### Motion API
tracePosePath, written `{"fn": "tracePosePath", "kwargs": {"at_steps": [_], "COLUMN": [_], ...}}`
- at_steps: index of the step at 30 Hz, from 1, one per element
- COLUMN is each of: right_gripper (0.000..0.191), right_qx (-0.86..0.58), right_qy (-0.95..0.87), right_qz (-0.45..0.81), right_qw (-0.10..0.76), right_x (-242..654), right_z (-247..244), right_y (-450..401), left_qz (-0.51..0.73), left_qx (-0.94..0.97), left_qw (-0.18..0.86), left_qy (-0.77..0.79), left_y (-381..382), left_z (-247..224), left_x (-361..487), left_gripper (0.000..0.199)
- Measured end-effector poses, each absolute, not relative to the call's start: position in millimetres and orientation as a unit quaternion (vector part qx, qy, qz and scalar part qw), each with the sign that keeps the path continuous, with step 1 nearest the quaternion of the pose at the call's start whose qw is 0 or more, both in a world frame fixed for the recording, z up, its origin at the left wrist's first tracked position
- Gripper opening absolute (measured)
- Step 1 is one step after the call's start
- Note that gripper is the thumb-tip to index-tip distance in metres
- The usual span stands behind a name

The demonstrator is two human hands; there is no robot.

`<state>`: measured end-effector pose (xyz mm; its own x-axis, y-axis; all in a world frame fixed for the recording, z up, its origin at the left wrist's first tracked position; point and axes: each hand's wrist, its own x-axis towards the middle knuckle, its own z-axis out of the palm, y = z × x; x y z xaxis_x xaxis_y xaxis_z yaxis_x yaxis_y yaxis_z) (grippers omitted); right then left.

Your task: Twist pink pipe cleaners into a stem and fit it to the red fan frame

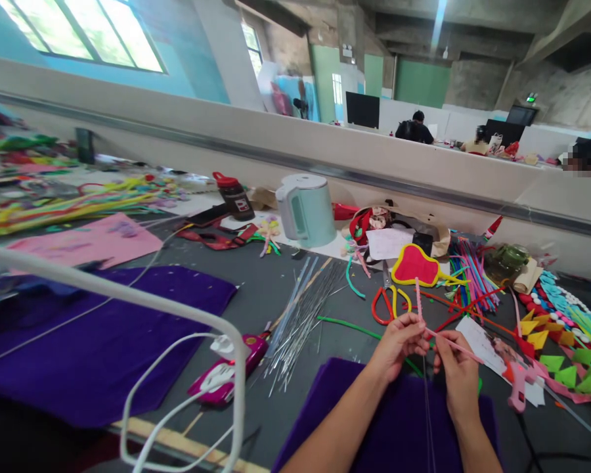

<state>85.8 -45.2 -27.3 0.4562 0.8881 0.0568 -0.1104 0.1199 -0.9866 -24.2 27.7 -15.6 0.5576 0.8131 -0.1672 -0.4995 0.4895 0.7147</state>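
Note:
A pink pipe cleaner [418, 299] is pinched in the fingers of my left hand [398, 345], with one end pointing up. My right hand [456, 374] also pinches it; another pink length slants down to the right past those fingers. Thin pale strands [427, 414] hang from between the hands. Below them lies a dark purple cloth [339, 407]. Just beyond my left hand are scissors [384, 305] with red and yellow handles. A red shape with a yellow fuzzy border [416, 265] lies behind them.
A pink glue gun [518, 387] lies to the right. Bunched colored pipe cleaners [475, 272] and a glass jar [507, 263] stand behind. Thin metal wires [300, 328], a kettle [308, 210] and a bottle [234, 197] are leftward. A white bent frame [239, 381] crosses the left foreground.

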Motion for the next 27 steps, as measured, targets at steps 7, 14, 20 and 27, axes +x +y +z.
{"fn": "tracePosePath", "kwargs": {"at_steps": [7, 14, 20, 27], "right_gripper": [0.029, 0.029, 0.023, 0.023], "right_qx": [-0.538, -0.481, -0.479, -0.439], "right_qy": [-0.327, -0.277, -0.330, -0.286], "right_qz": [0.392, 0.460, 0.458, 0.529], "right_qw": [0.671, 0.693, 0.672, 0.667], "right_x": [88.7, 87.3, 80.1, 71.7], "right_z": [-27.3, -21.3, -17.7, -16.8], "right_y": [-44.7, -42.9, -40.5, -43.4], "left_qz": [0.384, 0.377, 0.383, 0.403], "left_qx": [0.316, 0.378, 0.409, 0.405], "left_qw": [0.834, 0.807, 0.776, 0.770], "left_qy": [0.237, 0.254, 0.289, 0.286], "left_y": [26.6, 28.2, 24.8, 24.7], "left_z": [-10.9, -7.7, -10.4, -3.7], "left_x": [-26.9, -33.6, -27.1, -30.3], "left_gripper": [0.030, 0.027, 0.026, 0.028]}}
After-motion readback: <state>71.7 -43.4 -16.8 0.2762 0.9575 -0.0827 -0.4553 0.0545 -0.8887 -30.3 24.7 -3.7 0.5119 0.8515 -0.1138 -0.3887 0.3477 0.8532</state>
